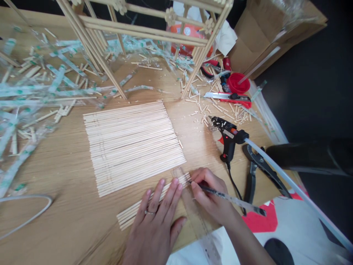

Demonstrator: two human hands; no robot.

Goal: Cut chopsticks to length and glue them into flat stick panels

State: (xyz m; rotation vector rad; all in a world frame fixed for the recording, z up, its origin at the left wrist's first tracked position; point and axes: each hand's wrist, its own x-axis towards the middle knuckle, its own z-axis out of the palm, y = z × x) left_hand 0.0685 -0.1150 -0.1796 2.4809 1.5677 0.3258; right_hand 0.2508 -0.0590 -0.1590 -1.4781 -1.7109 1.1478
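My left hand [157, 221] lies flat with its fingers stretched over a small row of wooden sticks [127, 216] near the table's front. A clear ruler [194, 213] lies across the right part of that row, reaching back toward the table edge. In my right hand [212, 195] is a pen [234, 200], pinched near its tip, which touches the sticks by the ruler. Just beyond lies a wide panel of wooden sticks [135, 143] set side by side, with faint marks along its left part.
A stick frame [146, 29] stands at the back among plastic wrappers [63, 81] and stick offcuts. To the right lie a glue gun [228, 136], black-handled cutters [259, 165], a utility knife [227, 96] and a red round container [238, 82]. A cardboard box [250, 33] stands behind.
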